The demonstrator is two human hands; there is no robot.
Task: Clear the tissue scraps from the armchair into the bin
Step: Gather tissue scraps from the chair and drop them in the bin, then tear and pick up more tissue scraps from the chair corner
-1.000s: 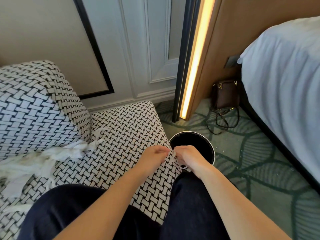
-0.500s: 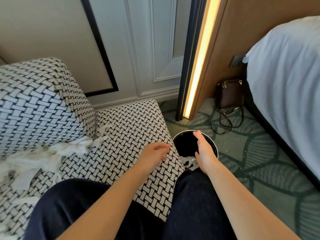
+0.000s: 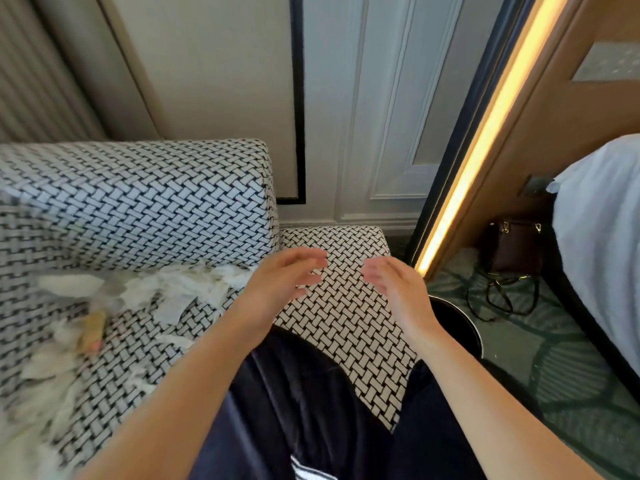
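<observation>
White tissue scraps (image 3: pixel 173 289) lie heaped on the left part of the armchair (image 3: pixel 145 202) seat, against its backrest. Over the seat's right half, the left hand (image 3: pixel 277 285) hovers, fingers loosely spread, holding nothing. The right hand (image 3: pixel 398 289), above the armchair's right edge, is equally slack and empty. The black bin (image 3: pixel 473 329) stands on the floor just right of the armchair, and a brown handbag (image 3: pixel 516 251) sits farther right.

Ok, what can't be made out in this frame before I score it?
Head view only:
1. Bin: mostly hidden behind the right hand and forearm and the armchair seat; contents unseen.
2. Tissue scraps: motion-blurred and cut off by the left edge; count unclear.
3. Tan object among the scraps: too blurred to identify.
</observation>
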